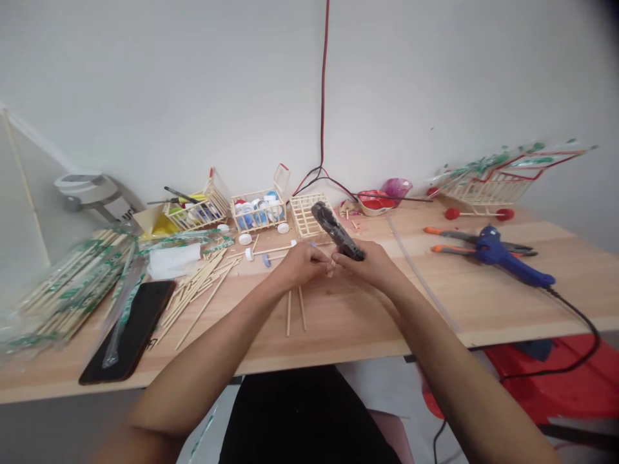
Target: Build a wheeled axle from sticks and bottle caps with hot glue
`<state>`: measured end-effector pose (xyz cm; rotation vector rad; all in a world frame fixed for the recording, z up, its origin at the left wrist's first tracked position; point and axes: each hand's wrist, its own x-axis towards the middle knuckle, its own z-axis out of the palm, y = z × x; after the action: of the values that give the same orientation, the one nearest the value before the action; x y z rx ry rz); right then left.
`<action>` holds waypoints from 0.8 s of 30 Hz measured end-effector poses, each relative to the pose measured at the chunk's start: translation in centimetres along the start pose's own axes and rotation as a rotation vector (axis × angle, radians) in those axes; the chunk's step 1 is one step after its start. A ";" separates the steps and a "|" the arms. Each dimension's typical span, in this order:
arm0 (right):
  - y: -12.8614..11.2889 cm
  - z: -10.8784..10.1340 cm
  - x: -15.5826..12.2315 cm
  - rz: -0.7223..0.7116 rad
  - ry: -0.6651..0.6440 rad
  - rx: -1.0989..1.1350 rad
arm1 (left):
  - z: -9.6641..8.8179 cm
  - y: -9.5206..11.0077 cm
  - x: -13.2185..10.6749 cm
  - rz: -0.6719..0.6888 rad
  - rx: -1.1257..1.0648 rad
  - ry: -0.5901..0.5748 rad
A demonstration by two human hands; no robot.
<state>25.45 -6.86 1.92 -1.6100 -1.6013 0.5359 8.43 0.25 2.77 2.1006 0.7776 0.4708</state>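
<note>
Above the middle of the table my right hand (370, 264) is closed around a dark elongated tool (338, 232), its blunt end pointing up and to the left. I cannot make out the tool's exact kind. My left hand (304, 265) is closed in a pinch, its fingertips close to those of my right hand. A small pale piece (331, 269) shows between the two hands, partly hidden by the fingers. Two thin wooden sticks (289, 314) lie on the table just below my left hand. Behind my hands stands a small wooden stick basket (304, 222).
Loose wooden sticks (198, 287), a black phone (133, 335) and bagged sticks (80, 283) lie left. Stick carts, one with bottle caps (261, 211), line the wall. A blue glue gun (512, 254) with orange-handled pliers (449, 249) lies right, below a red-trimmed cart (488, 193).
</note>
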 end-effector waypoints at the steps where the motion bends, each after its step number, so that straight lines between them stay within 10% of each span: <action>1: 0.1 -0.1 0.0 0.041 -0.012 0.026 | -0.3 0.1 -0.1 -0.015 -0.067 -0.035; 7: 0.3 -0.3 0.0 0.133 -0.053 0.164 | -0.6 -0.1 -1.2 -0.148 -0.431 -0.157; 24: -1.1 -0.8 -0.4 0.158 0.006 0.298 | 0.6 0.7 -1.4 -0.166 -0.610 0.085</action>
<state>25.31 -7.57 3.15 -1.5153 -1.3242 0.8121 8.00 -1.32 2.90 1.4482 0.7345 0.6182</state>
